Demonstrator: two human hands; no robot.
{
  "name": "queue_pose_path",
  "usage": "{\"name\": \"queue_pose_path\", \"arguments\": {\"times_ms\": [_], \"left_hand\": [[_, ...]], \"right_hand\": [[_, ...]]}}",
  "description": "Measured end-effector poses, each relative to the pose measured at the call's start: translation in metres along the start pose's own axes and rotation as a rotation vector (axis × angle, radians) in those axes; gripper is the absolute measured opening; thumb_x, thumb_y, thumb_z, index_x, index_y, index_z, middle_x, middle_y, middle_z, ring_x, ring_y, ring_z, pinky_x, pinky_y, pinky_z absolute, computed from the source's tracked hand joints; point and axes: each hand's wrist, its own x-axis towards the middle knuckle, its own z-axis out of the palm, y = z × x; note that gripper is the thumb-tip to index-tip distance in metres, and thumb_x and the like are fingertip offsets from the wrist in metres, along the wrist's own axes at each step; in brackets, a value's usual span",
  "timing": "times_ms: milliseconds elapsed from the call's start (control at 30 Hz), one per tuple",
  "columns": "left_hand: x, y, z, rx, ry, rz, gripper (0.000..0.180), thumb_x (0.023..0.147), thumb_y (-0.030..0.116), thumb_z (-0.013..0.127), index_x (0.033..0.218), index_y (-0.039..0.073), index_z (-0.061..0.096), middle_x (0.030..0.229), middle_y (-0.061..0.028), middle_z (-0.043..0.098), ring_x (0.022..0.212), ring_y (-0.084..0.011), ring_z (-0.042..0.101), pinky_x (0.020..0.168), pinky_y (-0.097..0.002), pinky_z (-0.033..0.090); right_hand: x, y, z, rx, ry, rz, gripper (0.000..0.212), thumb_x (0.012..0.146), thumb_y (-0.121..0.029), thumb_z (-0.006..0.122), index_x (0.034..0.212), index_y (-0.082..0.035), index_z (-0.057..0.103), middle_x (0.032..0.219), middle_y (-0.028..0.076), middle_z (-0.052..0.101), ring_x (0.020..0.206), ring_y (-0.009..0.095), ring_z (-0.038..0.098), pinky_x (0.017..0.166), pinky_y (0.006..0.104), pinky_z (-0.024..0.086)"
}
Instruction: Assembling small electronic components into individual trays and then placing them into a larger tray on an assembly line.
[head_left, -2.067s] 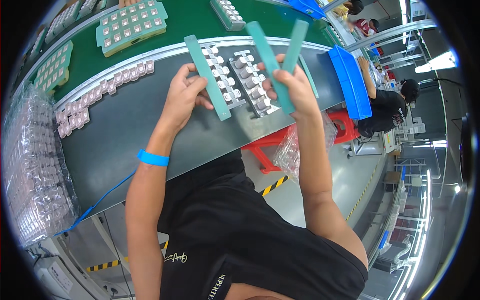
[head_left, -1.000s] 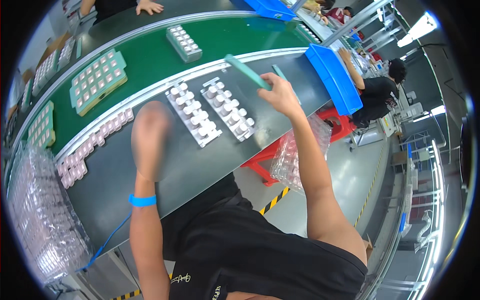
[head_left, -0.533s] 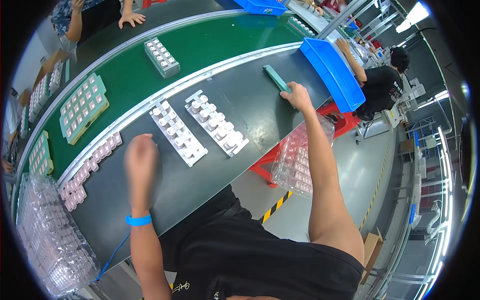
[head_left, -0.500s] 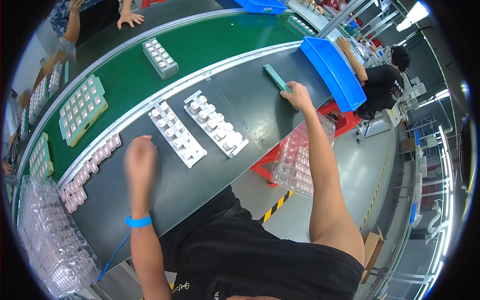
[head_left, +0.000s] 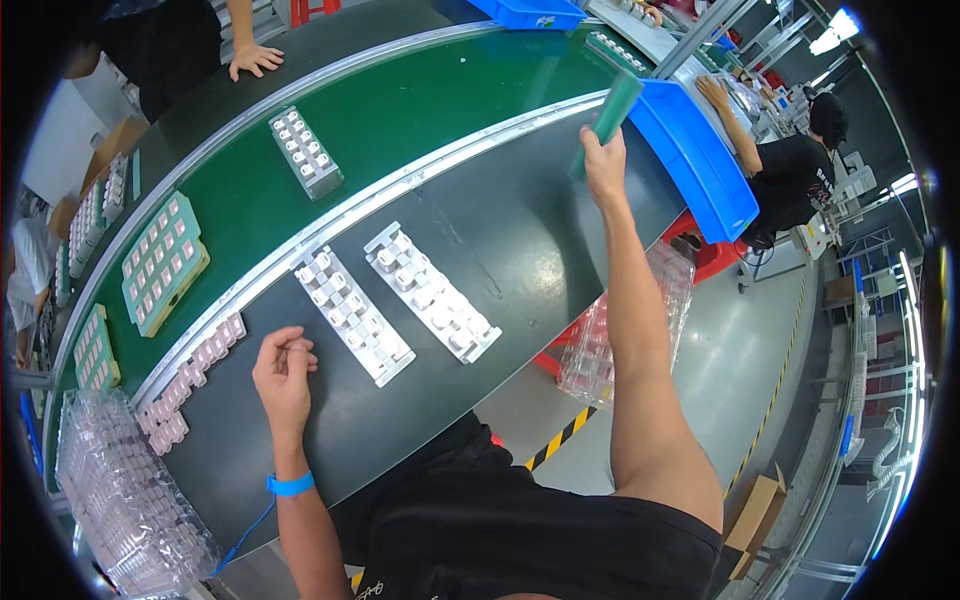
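My right hand grips a green bar, held up off the table near the blue tray and slightly blurred. My left hand hovers at the table's left part with fingers curled in; nothing shows in them. To its right lie two white racks: the left rack and the right rack, each carrying a row of small white parts. Left of that hand, small pink-and-white pieces stand in a staggered line along the table's edge rail. A blue band with a cord circles my left wrist.
Beyond the rail runs a green conveyor bearing a block of white parts and green trays. Clear plastic trays are stacked at left. The blue tray sits at the table's right end. Co-workers stand across and at right.
My right hand has raised the green bar off the table and tilted it upright. The left hand, blurred before, now shows curled fingers. My view has shifted a little.
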Motion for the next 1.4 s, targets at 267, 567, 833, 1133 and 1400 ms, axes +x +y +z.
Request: {"name": "queue_pose_path", "arguments": {"times_ms": [267, 567, 833, 1133, 1400], "left_hand": [[0.004, -0.008, 0.0, -0.016, -0.014, 0.002, 0.021, 0.099, 0.001, 0.056, 0.119, -0.004, 0.063, 0.097, -0.009, 0.067, 0.077, -0.0104, 0.063, 0.068, -0.0243, 0.053], [0.004, -0.007, 0.004, -0.014, -0.017, -0.002, 0.021, 0.099, 0.0, 0.056, 0.117, -0.005, 0.064, 0.098, -0.0096, 0.068, 0.078, -0.0109, 0.064, 0.069, -0.025, 0.054], [-0.003, -0.009, -0.005, -0.045, 0.026, -0.025, 0.018, 0.1, 0.003, 0.059, 0.116, -0.005, 0.065, 0.095, -0.0087, 0.069, 0.078, -0.011, 0.064, 0.07, -0.0248, 0.054], [0.002, -0.008, 0.005, 0.004, 0.031, 0.041, 0.015, 0.096, 0.002, 0.063, 0.108, -0.004, 0.07, 0.088, -0.0073, 0.072, 0.075, -0.0096, 0.067, 0.066, -0.024, 0.054], [0.0, -0.011, 0.004, 0.131, 0.042, 0.151, 0.013, 0.091, 0.002, 0.065, 0.101, -0.001, 0.073, 0.086, -0.008, 0.072, 0.072, -0.0103, 0.067, 0.062, -0.0256, 0.052]], "right_hand": [[-0.023, 0.037, 0.01, 0.071, 0.027, -0.03, 0.043, 0.095, -0.008, 0.064, 0.131, -0.002, 0.041, 0.106, 0.011, 0.058, 0.095, 0.02, 0.066, 0.085, 0.0324, 0.052], [0.029, 0.029, -0.013, -0.51, -0.206, 0.07, 0.043, 0.092, -0.029, 0.07, 0.119, 0.002, 0.059, 0.108, 0.025, 0.068, 0.102, 0.038, 0.066, 0.091, 0.0454, 0.051], [0.081, 0.066, 0.024, -1.139, -0.437, 0.045, 0.035, 0.081, -0.03, 0.071, 0.1, -0.001, 0.075, 0.106, 0.026, 0.073, 0.103, 0.043, 0.071, 0.09, 0.0518, 0.056], [0.057, 0.017, 0.029, -0.99, -0.298, -0.198, 0.054, 0.091, -0.045, 0.068, 0.124, -0.002, 0.068, 0.1, 0.021, 0.074, 0.098, 0.035, 0.073, 0.087, 0.0476, 0.057], [-0.123, -0.129, 0.051, -0.069, -1.201, 0.457, 0.044, 0.106, -0.032, 0.056, 0.134, 0.001, 0.061, 0.102, 0.009, 0.068, 0.078, 0.012, 0.064, 0.065, 0.0275, 0.058]]}}
